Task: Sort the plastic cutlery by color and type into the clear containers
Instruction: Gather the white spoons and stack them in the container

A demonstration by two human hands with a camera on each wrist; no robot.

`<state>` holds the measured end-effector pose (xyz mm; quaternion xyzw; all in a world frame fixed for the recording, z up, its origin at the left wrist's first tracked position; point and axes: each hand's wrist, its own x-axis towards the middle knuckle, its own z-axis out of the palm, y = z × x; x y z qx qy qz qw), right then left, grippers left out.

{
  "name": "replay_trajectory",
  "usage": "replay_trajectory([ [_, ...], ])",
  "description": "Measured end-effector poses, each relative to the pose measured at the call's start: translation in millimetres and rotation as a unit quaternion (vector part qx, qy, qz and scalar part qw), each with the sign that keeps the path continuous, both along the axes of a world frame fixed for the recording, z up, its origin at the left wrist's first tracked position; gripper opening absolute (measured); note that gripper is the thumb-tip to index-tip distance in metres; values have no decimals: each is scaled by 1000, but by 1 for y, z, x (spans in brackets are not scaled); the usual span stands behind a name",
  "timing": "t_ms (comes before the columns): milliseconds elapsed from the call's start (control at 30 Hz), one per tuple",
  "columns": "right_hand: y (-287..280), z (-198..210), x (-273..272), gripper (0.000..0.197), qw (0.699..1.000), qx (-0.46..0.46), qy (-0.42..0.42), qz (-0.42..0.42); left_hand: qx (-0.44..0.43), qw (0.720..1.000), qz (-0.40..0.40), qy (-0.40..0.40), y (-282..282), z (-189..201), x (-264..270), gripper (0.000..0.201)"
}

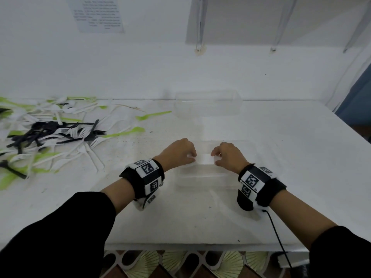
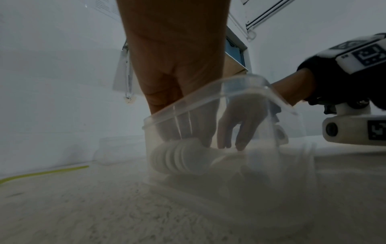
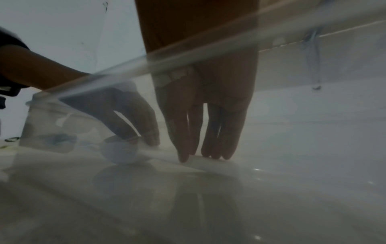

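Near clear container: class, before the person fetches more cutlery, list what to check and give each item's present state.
1. White spoons lie inside the near clear container: ok.
2. Left hand free of the spoons: not ok, fingertips on them.
3. Right hand free: not ok, fingertips on the handles.
4. Far clear container upright: ok.
5. Mixed cutlery pile sorted: not ok.

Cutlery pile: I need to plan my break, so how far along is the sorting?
Early. Done: a stack of white spoons lies in the near clear container. In hand: the left hand and right hand are both inside it, settling that stack. Left: the mixed pile of green, black and white cutlery on the table, and the far container looks empty.
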<state>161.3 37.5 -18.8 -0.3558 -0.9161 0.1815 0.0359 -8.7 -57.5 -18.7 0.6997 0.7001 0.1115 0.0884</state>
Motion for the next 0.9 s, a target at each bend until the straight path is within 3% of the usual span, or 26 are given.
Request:
replay_trajectory([
  [133, -6, 2, -5, 31, 1000, -7, 18, 9, 38, 999, 11, -23, -6, -4, -3, 24],
  [267, -16, 12, -19, 29, 995, -2, 99, 21, 155, 983, 45, -84, -21, 2, -10, 15],
  [400, -36, 29, -54, 24, 976, -21, 212, 34, 256, 932, 153, -207, -52, 13, -27, 14],
  [500, -63, 38, -92, 23, 964, -51, 248, 82, 290, 891, 235, -258, -87, 17, -51, 16],
  [700, -131, 29, -172, 25, 945, -94, 249, 191, 266, 863, 360, -234, -182, 22, -106, 18],
  [900, -199, 22, -246, 27, 929, -113, 233, 265, 286, 830, 428, -215, -272, 18, -155, 15],
])
